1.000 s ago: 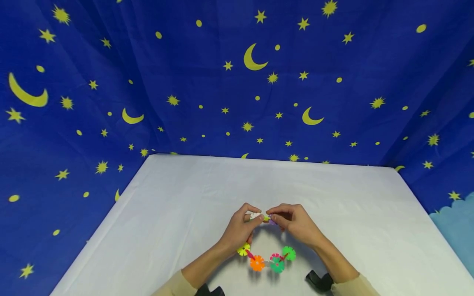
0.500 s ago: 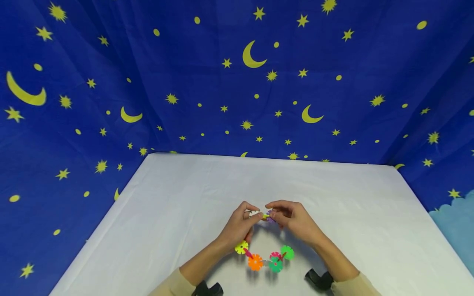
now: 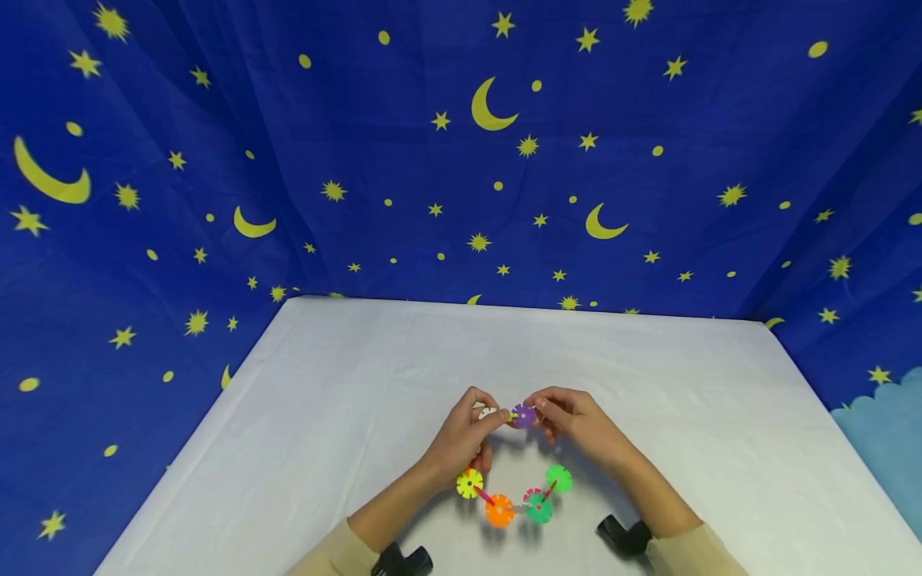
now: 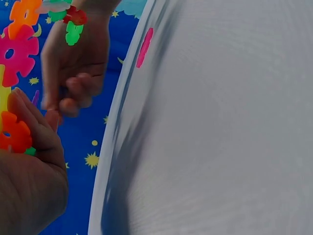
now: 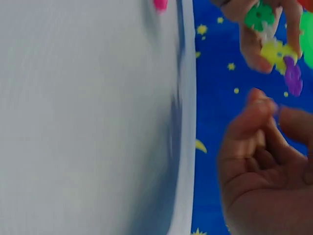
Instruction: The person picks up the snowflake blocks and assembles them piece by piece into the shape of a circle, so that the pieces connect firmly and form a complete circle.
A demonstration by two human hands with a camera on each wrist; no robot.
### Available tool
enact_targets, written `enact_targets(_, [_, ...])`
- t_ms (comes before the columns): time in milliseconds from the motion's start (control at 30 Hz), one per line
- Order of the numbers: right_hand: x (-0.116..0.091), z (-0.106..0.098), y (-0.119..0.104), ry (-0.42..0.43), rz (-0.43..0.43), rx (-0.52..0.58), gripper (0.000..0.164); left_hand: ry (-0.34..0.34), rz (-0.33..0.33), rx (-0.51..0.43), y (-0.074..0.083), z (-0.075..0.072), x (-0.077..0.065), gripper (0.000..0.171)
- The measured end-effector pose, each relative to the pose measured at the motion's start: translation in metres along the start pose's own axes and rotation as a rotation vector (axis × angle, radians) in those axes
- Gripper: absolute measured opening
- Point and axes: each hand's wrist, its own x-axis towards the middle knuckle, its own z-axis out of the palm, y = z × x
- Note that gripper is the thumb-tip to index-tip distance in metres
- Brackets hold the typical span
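A chain of slotted snowflake discs curves between both hands in the head view. My left hand (image 3: 461, 432) pinches its far end, near a white disc (image 3: 487, 414). From there the purple disc (image 3: 523, 415) sticks out to the right, joined by a yellow disc (image 4: 4, 100). My right hand (image 3: 576, 420) is beside the purple disc, fingers loosely bent; the right wrist view shows a gap between fingertips and disc. Nearer the body hang yellow (image 3: 470, 483), orange (image 3: 500, 510), teal (image 3: 539, 508) and green (image 3: 558, 478) discs. My left palm hides part of the chain.
A white-covered table (image 3: 360, 368) lies under both hands. A pink disc (image 4: 145, 48) shows edge-on against it. Blue curtains (image 3: 403, 88) with moons and stars stand behind and at the sides. Black wrist devices (image 3: 623, 536) sit by both forearms.
My right fingers have shifted off the purple disc to its right edge, so its whole face now shows. The left hand stays nearly in place, and the near discs swing slightly.
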Motion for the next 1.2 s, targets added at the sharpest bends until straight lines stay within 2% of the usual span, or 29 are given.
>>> enact_targets(100, [0.001, -0.006, 0.008, -0.079, -0.002, -0.137, 0.02, -0.003, 0.007, -0.027, 0.0, -0.001, 0.001, 0.037])
enact_targets(233, [0.0, -0.011, 0.021, -0.264, -0.063, -0.234, 0.016, 0.0, 0.018, -0.038, 0.002, -0.002, 0.001, 0.035])
enact_targets(333, [-0.002, -0.01, 0.021, -0.396, -0.141, -0.273, 0.025, -0.002, 0.024, -0.051, 0.004, -0.002, 0.0, 0.036])
enact_targets(433, [-0.004, -0.008, 0.02, -0.475, -0.206, -0.373, 0.039, -0.009, 0.022, -0.093, 0.004, -0.004, -0.001, 0.035])
enact_targets(567, [-0.007, -0.004, 0.015, -0.514, -0.208, -0.487, 0.059, -0.005, 0.01, -0.155, 0.005, -0.004, -0.001, 0.034])
enact_targets(667, [-0.009, -0.003, 0.012, -0.52, -0.213, -0.501, 0.06, 0.006, 0.006, -0.167, 0.005, -0.004, -0.001, 0.032])
enact_targets(900, [-0.009, -0.003, 0.014, -0.537, -0.343, -0.487, 0.025, 0.011, 0.022, -0.116, 0.004, -0.005, -0.001, 0.031])
enact_targets(1067, [-0.008, -0.004, 0.016, -0.536, -0.341, -0.501, 0.015, -0.019, 0.049, -0.093, 0.004, -0.006, -0.001, 0.034])
enact_targets(1200, [-0.008, -0.004, 0.015, -0.543, -0.315, -0.507, 0.02, -0.027, 0.038, -0.094, 0.003, -0.006, -0.002, 0.035])
